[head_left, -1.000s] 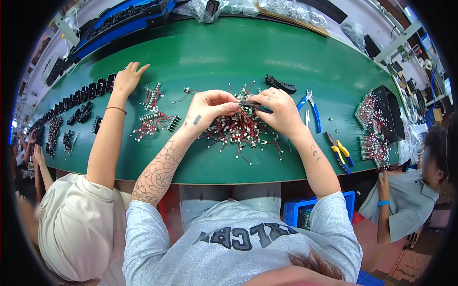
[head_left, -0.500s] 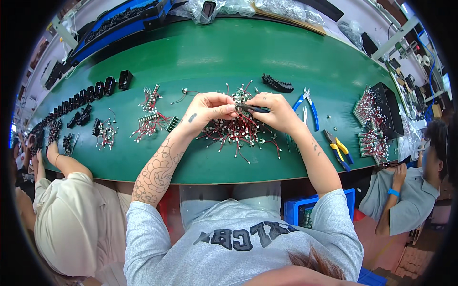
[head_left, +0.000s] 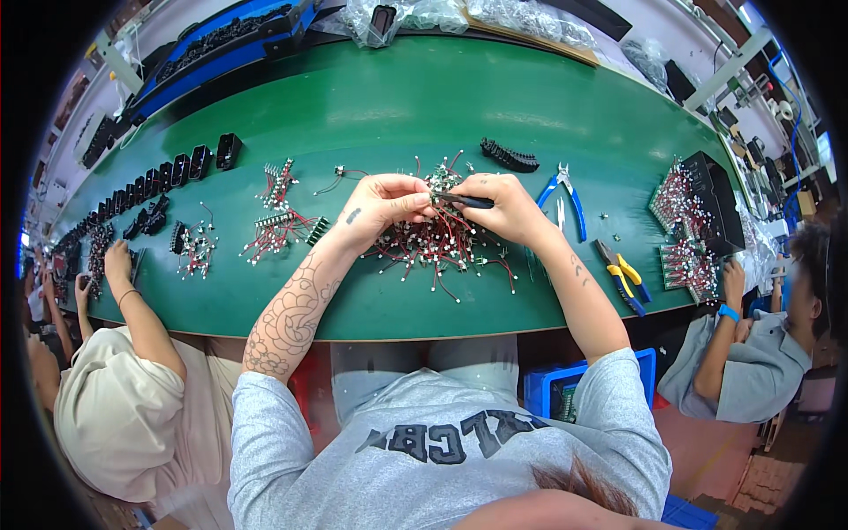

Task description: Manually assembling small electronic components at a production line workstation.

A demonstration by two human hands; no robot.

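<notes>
My left hand (head_left: pixel 389 210) is closed in a pinch above a pile of small circuit boards with red and black wires (head_left: pixel 442 246). What its fingertips hold is too small to make out. My right hand (head_left: pixel 502 205) grips slim black tweezers (head_left: pixel 466 200), their tips pointing left and meeting the left fingertips. White connectors on the wire ends spread over the green table (head_left: pixel 397 106) beneath both hands.
Right of my hands lie blue-handled cutters (head_left: pixel 579 208) and yellow-and-blue pliers (head_left: pixel 624 276). A black strip of parts (head_left: pixel 510 155) lies beyond. Wired board clusters (head_left: pixel 278 231) and black housings (head_left: pixel 201 162) sit left. A black box (head_left: pixel 714 203) stands far right. Co-workers sit on both sides.
My hands stay almost in place, with the black tweezers still at the left fingertips. The left co-worker's arm has moved right along the table; the right co-worker's hand has risen toward the wired boards.
</notes>
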